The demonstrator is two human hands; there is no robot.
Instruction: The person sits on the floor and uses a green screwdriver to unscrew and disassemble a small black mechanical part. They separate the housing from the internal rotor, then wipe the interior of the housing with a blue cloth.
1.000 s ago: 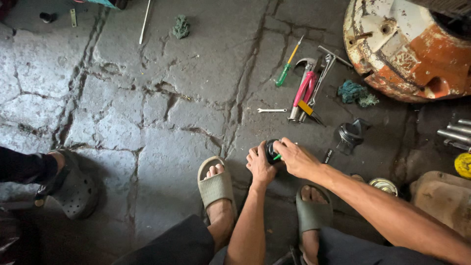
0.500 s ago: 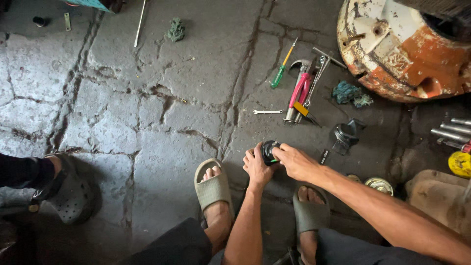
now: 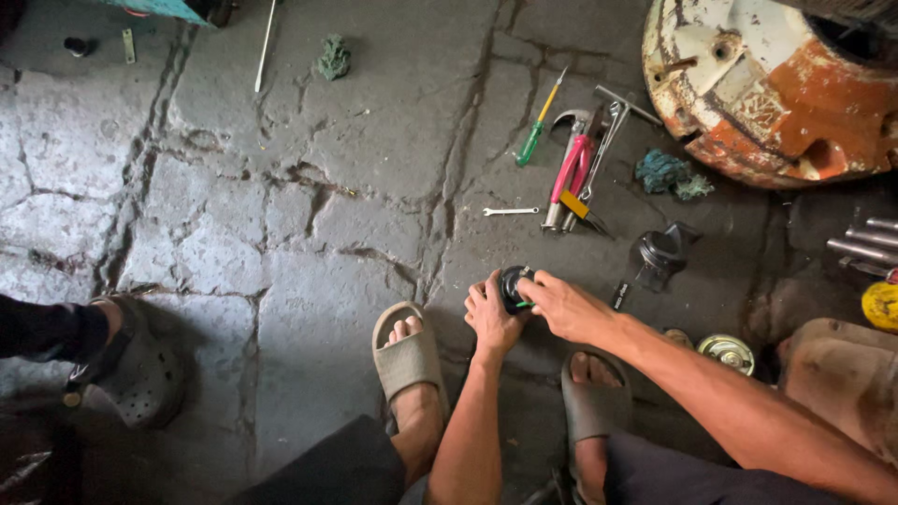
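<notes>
Head view: low centre of the frame, left hand [image 3: 491,318] and right hand [image 3: 566,307] both close their fingers on a small black round part [image 3: 513,285], held just above the cracked stone floor [image 3: 281,215]. Pliers [image 3: 571,178] and a screwdriver [image 3: 535,131] lie near, above the hands.

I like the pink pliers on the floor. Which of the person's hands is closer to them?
Right. The right hand lies just below the pink pliers, touching the small black part. The left hand grips that part slightly farther away, lower and to the left.
</notes>
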